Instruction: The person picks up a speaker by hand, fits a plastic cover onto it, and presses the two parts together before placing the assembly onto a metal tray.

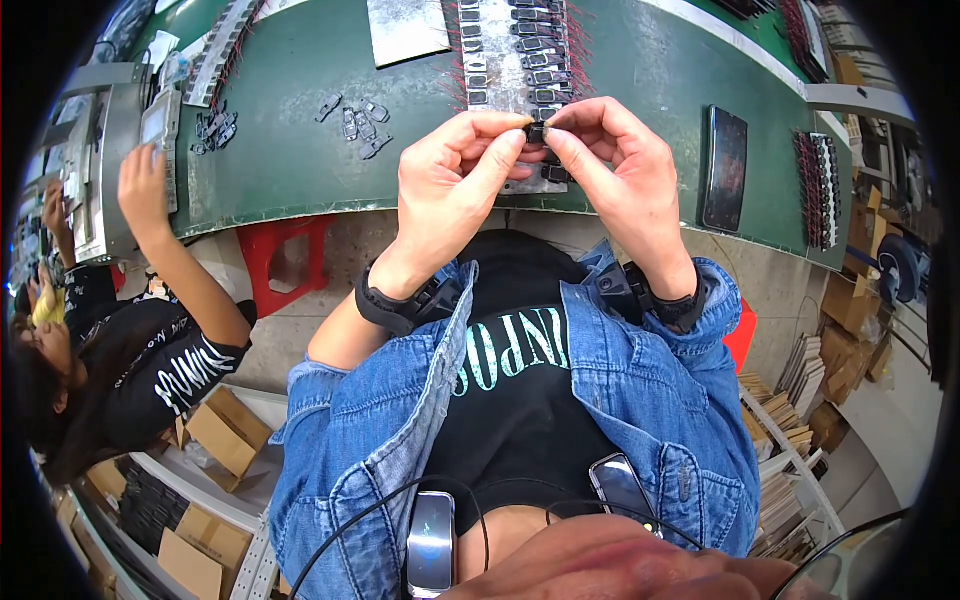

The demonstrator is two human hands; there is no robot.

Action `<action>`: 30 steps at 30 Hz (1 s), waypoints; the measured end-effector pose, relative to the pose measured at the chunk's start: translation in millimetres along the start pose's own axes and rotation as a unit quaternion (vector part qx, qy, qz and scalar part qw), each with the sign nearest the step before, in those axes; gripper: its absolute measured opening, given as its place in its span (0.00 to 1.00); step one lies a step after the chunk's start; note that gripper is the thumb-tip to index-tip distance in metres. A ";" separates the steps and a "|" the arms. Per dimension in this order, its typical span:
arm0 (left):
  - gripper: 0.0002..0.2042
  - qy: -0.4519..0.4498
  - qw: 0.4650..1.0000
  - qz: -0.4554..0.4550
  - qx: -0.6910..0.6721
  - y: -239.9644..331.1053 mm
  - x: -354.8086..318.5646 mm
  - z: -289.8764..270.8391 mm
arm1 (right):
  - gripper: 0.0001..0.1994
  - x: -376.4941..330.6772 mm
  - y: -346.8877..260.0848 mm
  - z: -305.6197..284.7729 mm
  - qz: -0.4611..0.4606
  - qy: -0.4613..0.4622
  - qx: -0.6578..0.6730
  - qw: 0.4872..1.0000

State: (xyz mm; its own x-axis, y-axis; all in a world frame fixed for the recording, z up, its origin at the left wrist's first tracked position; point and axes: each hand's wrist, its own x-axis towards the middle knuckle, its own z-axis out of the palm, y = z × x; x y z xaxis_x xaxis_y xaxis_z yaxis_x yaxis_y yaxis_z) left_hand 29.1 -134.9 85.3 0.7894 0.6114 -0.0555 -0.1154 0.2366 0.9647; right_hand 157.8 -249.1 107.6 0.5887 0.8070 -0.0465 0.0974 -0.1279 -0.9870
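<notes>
Between the fingertips of both hands is a small black rectangular plastic part [536,132], partly covered by the fingers. My left hand [450,185] pinches it from one side, thumb against forefinger. On the other side my right hand [632,180] grips it the same way. Just beyond and partly beneath my hands lies a long pale metal strip [503,70], lined along both sides with similar black parts that have thin red wires. One black part [556,174] sits at the strip's near end, beside my right fingers.
Loose black parts [360,125] lie left on the green table [290,170], with another cluster [214,130] farther left. A whitish plate [408,30] is at the back. A phone [724,168] and another wired strip [824,190] are right. A co-worker's hand [143,185] is raised left.
</notes>
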 end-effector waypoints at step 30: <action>0.05 0.050 0.990 -0.073 -0.108 5.5 5.2 -17.3 | 0.12 -6.1 2.3 6.6 -0.016 0.018 0.042 0.999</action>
State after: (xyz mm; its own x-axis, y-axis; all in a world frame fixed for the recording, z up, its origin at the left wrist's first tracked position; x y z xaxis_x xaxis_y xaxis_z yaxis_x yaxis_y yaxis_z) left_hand 22.1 -117.3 85.8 0.7454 0.6270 -0.2263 -0.1386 0.4779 0.8674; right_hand 149.1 -250.5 104.6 0.6145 0.7888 -0.0112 0.0490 -0.0523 -0.9974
